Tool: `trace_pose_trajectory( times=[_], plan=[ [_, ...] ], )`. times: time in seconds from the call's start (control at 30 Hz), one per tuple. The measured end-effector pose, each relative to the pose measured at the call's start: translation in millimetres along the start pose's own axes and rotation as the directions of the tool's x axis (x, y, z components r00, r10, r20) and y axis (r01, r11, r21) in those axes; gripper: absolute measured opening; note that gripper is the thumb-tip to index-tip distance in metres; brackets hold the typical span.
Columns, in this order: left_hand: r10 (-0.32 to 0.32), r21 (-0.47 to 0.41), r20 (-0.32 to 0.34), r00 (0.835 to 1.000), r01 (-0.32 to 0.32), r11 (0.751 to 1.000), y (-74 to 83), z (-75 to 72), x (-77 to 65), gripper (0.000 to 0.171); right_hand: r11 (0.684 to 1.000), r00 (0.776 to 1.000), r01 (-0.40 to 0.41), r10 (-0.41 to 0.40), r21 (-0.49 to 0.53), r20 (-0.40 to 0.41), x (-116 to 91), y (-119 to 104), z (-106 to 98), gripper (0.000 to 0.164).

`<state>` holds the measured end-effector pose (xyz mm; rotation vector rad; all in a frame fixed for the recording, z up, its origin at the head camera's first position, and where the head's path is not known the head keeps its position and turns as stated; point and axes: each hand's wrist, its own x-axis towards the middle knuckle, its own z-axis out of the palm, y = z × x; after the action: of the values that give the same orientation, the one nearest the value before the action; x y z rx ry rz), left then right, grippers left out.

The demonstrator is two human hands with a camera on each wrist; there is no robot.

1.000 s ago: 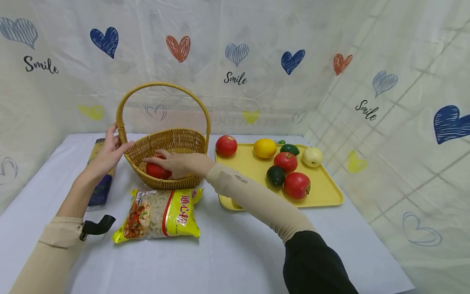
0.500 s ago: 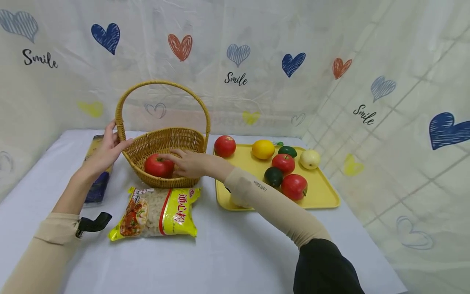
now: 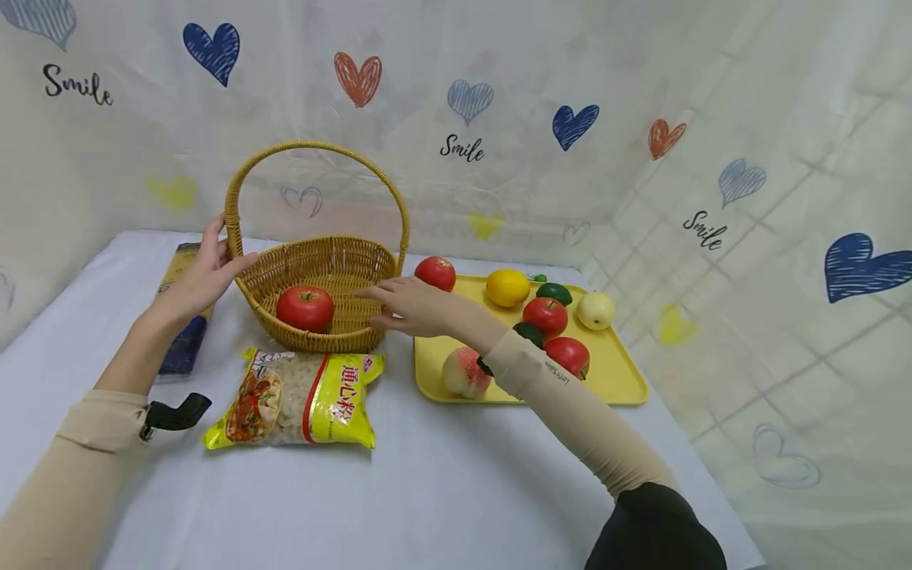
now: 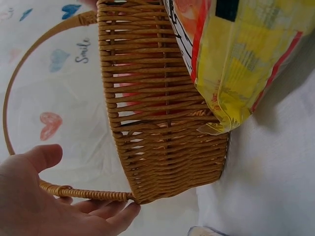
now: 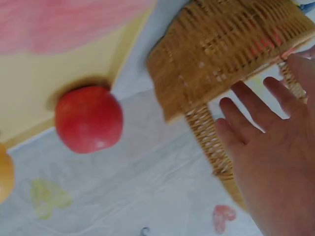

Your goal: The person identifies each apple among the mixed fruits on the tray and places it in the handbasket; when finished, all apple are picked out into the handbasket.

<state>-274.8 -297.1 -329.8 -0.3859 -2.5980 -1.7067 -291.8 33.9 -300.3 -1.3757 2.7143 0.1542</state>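
Just beside right hand (image 3: 420, 307), red fruit (image 3: 305, 309)

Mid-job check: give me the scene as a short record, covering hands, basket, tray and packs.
Left hand: at the left end of the handle, fingers behind it
Right hand: holding nothing, by the basket's right rim; contact unclear
Basket: one red fruit inside
Tray: right of basket; includes peach, lemon
Pasta bag: in front of basket
Blue-yellow pack: left of basket, partly hidden
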Motion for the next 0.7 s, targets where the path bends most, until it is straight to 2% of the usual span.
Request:
trace_pose_trajectory(
  times=[0.13,0.37,0.53,0.7],
  plan=[
    [-0.016,0.028,0.017,1.000,0.015,0.999,4.7,0.3,6.3,0.086,0.995,0.999,-0.032,0.034,0.096,-0.022,-17,16,2,0.059],
    [-0.047,0.001,0.025,0.999,0.047,0.999,3.5,5.5,-1.2,0.087,0.975,0.997,-0.031,0.045,0.220,-0.060,-38,44,10,0.056],
    [-0.020,-0.011,0.004,1.000,0.020,1.000,8.0,3.8,-0.1,0.086,0.953,0.985,-0.067,0.110,0.297,-0.131,-39,75,10,0.051],
    [-0.047,-0.018,0.002,0.999,0.047,0.999,6.3,4.6,-1.7,0.086,0.951,0.979,-0.135,0.171,0.279,-0.110,-33,106,16,0.063]
  ],
)
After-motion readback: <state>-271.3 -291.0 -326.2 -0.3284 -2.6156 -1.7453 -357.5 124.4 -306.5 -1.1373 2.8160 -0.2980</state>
